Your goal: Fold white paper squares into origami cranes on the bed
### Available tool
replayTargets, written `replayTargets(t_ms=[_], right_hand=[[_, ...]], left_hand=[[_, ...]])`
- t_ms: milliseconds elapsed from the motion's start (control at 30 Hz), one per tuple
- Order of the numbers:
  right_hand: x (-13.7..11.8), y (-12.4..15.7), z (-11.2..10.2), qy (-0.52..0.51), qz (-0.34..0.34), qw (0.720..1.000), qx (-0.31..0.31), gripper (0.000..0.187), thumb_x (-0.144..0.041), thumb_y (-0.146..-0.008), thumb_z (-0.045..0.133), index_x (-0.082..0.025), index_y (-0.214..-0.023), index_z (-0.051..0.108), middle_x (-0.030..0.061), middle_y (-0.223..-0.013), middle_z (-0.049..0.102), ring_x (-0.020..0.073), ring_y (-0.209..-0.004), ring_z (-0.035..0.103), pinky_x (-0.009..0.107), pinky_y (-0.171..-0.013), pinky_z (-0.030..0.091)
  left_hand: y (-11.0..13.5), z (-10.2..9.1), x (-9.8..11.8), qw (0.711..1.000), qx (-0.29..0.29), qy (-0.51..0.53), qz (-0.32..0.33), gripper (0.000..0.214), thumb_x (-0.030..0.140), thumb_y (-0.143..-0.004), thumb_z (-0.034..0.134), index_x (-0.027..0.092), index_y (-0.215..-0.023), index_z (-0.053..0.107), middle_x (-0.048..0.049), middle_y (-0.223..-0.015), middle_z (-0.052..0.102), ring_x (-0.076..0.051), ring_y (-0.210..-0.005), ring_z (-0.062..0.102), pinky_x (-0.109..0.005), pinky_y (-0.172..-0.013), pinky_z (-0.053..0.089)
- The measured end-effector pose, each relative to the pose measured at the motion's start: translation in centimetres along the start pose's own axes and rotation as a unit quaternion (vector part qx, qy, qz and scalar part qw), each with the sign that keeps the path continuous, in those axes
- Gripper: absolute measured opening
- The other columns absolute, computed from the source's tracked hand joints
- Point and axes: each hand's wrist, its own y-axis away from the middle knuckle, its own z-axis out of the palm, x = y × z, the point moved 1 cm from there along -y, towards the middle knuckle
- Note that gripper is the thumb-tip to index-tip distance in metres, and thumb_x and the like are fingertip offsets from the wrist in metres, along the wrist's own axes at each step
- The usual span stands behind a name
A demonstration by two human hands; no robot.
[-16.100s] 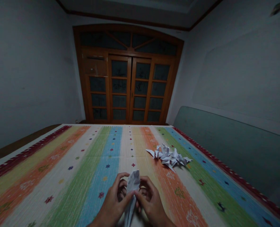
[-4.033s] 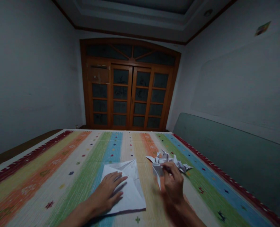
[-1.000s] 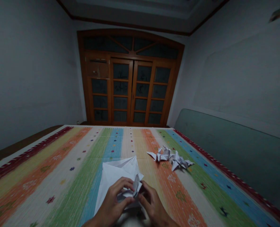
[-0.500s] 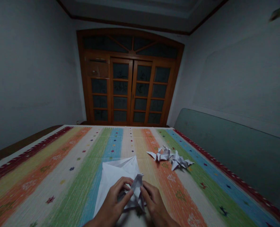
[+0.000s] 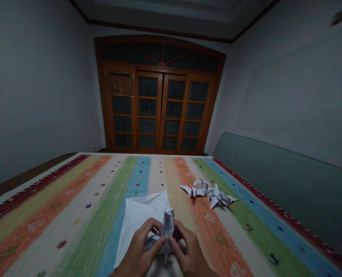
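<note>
A small folded paper figure (image 5: 168,224) stands upright between my two hands, its narrow top pointing away from me. My left hand (image 5: 146,244) pinches its left side with thumb and fingers. From the right, my right hand (image 5: 187,246) grips it too, and both thumbs meet at its middle. Part of the figure is hidden behind the fingers. Beneath and left of it lies white paper (image 5: 142,211) with creased, raised edges, partly covered by my left hand. Farther off to the right rest folded paper figures (image 5: 217,197), pointed and close together, touching or nearly so.
A striped, patterned tablecloth (image 5: 90,223) covers the table. A pale green bench back or board (image 5: 275,169) runs along the right side. Wooden doors with glass panes (image 5: 162,111) stand beyond the table's far edge, between grey walls.
The paper figure has turned more upright and faces me more squarely. My right thumb has shifted left and down, so the thumbs are closer together.
</note>
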Motion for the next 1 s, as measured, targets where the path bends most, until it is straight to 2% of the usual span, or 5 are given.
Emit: replayTargets(t_ms=[167, 400, 567, 767, 1000], right_hand=[[-0.6, -0.4, 0.1, -0.062, 0.043, 0.997, -0.004, 0.055, -0.063, -0.097, 0.052, -0.015, -0.113, 0.074, 0.0106, -0.088, 0.074, 0.0251, -0.079, 0.068, 0.033, -0.075, 0.055], [-0.8, -0.7, 0.3, -0.087, 0.102, 0.991, -0.007, 0.057, -0.066, -0.087, 0.064, -0.015, -0.11, 0.072, 0.0069, -0.077, 0.071, 0.0228, -0.069, 0.067, 0.03, -0.065, 0.052], [-0.8, -0.8, 0.5, -0.143, 0.13, 0.981, 0.009, 0.046, -0.061, -0.084, 0.071, -0.018, -0.097, 0.066, 0.0052, -0.076, 0.071, 0.0225, -0.07, 0.065, 0.031, -0.067, 0.051], [-0.5, -0.8, 0.7, -0.165, 0.131, 0.977, -0.036, 0.044, -0.061, -0.086, 0.07, -0.017, -0.086, 0.069, 0.0052, -0.08, 0.069, 0.0212, -0.074, 0.062, 0.028, -0.066, 0.048], [-0.5, -0.7, 0.9, -0.198, 0.126, 0.969, -0.077, 0.053, -0.067, -0.086, 0.067, -0.016, -0.096, 0.071, 0.0067, -0.086, 0.069, 0.0217, -0.079, 0.061, 0.032, -0.074, 0.049]], left_hand=[[0.1, 0.0, 0.0, 1.0, 0.012, -0.023, 0.001, 0.031, 0.049, -0.092, 0.065, 0.021, -0.08, 0.064, -0.0033, -0.082, 0.064, -0.023, -0.081, 0.059, -0.03, -0.077, 0.047], [-0.1, 0.1, -0.6, 0.998, 0.032, -0.018, -0.042, 0.036, 0.048, -0.092, 0.063, 0.02, -0.071, 0.058, 0.0002, -0.068, 0.061, -0.017, -0.065, 0.055, -0.026, -0.062, 0.043], [0.1, 0.5, -0.7, 0.995, 0.017, 0.038, -0.093, 0.026, 0.046, -0.09, 0.066, 0.021, -0.086, 0.06, 0.0039, -0.061, 0.061, -0.015, -0.053, 0.055, -0.024, -0.054, 0.042], [-0.3, 0.2, -0.4, 0.987, 0.013, 0.14, -0.073, 0.027, 0.04, -0.082, 0.077, 0.02, -0.076, 0.06, -0.0052, -0.093, 0.069, -0.022, -0.086, 0.066, -0.031, -0.077, 0.053], [-0.3, 0.4, -1.3, 0.987, 0.033, 0.138, -0.076, 0.025, 0.032, -0.078, 0.081, 0.02, -0.077, 0.059, 0.0006, -0.075, 0.063, -0.018, -0.072, 0.06, -0.028, -0.069, 0.048]])
